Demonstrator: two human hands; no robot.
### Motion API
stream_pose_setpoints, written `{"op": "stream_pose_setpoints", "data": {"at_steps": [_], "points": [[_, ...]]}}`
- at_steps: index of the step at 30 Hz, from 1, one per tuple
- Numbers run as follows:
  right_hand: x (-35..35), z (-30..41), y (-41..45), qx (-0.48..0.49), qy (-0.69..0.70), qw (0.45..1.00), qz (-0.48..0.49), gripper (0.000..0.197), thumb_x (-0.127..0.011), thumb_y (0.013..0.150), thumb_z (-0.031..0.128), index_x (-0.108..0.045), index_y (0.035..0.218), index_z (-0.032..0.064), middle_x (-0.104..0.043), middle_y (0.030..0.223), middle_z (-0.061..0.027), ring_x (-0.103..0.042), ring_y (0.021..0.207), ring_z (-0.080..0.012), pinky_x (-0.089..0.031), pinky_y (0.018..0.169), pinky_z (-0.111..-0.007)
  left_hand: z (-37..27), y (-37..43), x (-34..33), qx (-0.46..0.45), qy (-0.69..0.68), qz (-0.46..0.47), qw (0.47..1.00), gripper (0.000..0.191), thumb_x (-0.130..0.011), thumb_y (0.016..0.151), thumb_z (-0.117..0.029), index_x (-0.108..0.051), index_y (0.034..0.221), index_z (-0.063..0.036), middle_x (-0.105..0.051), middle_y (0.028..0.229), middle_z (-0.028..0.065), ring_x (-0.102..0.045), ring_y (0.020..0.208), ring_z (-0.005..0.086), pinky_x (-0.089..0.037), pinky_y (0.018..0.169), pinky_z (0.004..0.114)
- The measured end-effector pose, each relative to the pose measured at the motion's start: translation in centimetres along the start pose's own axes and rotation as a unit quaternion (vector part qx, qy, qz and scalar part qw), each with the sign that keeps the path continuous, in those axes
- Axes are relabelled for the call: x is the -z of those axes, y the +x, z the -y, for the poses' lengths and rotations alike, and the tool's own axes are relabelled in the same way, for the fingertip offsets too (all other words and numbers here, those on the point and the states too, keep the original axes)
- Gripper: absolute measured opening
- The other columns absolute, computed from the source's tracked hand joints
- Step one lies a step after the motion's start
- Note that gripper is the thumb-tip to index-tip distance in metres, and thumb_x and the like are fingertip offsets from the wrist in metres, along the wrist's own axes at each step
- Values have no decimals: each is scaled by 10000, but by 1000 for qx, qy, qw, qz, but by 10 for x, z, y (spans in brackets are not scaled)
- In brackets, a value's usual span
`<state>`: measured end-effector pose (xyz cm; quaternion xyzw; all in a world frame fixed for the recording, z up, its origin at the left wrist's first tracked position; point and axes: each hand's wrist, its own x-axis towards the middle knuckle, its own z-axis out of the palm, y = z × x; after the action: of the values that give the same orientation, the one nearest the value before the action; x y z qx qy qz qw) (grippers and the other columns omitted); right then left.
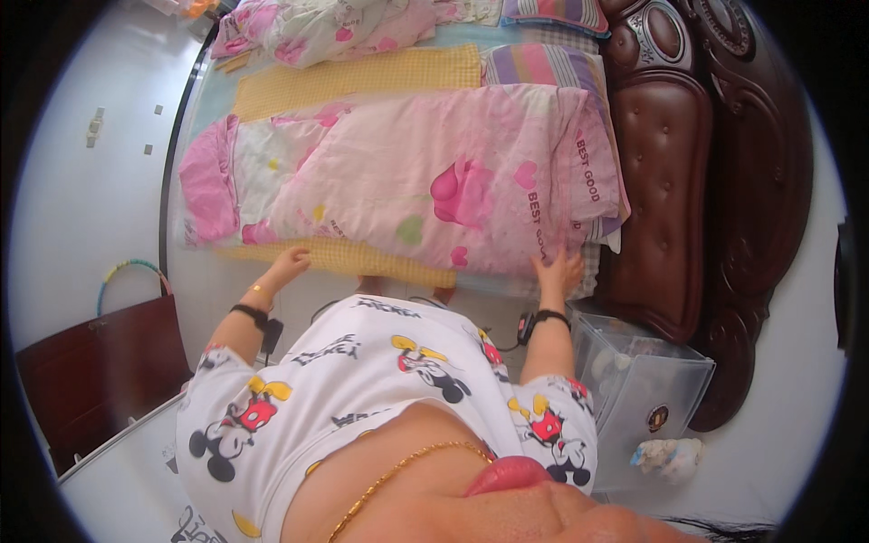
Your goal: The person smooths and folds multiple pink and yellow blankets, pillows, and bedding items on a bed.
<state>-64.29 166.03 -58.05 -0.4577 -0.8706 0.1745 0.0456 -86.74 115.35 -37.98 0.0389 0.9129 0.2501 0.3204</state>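
Observation:
Before me a pink floral quilt (400,176) lies spread over a bed, its surface printed with hearts, flowers and writing. My right hand (561,270) touches the quilt's near edge close to the headboard, thumb and fingers apart. My left hand (293,260) is by the near edge toward the foot end, just over a yellow checked mat (380,263). Its fingers are bent, and whether they pinch any cloth is hard to see. The quilt's upper end covers part of a striped pillow (543,64). At the foot end the quilt is bunched and folded over.
A carved brown headboard with leather padding (662,163) borders the bed at right. Beside it stands a clear plastic box (638,387). A second rumpled quilt (339,27) and another striped pillow (557,15) lie on the far side. A dark red wooden panel (102,373) is at left.

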Motion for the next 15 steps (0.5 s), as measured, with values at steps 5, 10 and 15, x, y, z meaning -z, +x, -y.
{"op": "stream_pose_setpoints", "data": {"at_steps": [5, 10, 15], "points": [[-54, 61, 69, -25, 199, 979, 34, 833, -713, 532, 492, -440, 1122, -29, -493, 1066, -251, -461, 1020, -381, -375, 859, -437, 23, -71, 27, 156, -108, -37, 981, 464, -556, 776, -240, -440, 1196, -81, -585, 916, 59, -564, 816, 141, -437, 709, 283], [-45, 104, 100, -202, 141, 969, -34, 800, -685, 569, 501, -456, 1033, -109, -478, 1074, -300, -480, 1017, -378, -393, 843, -426, 26, -109, 31, 147, -188, -65, 969, 447, -513, 836, -256, -388, 1238, -105, -558, 1025, 64, -550, 907, 151, -424, 764, 284], [-59, 71, 83, -169, 236, 956, -45, 724, -674, 592, 494, -483, 1008, -67, -514, 1024, -258, -511, 936, -382, -405, 800, -447, 83, -120, 49, 157, -219, -89, 959, 436, -517, 833, -269, -405, 1221, -103, -566, 1004, 67, -553, 904, 151, -434, 743, 276]]}}
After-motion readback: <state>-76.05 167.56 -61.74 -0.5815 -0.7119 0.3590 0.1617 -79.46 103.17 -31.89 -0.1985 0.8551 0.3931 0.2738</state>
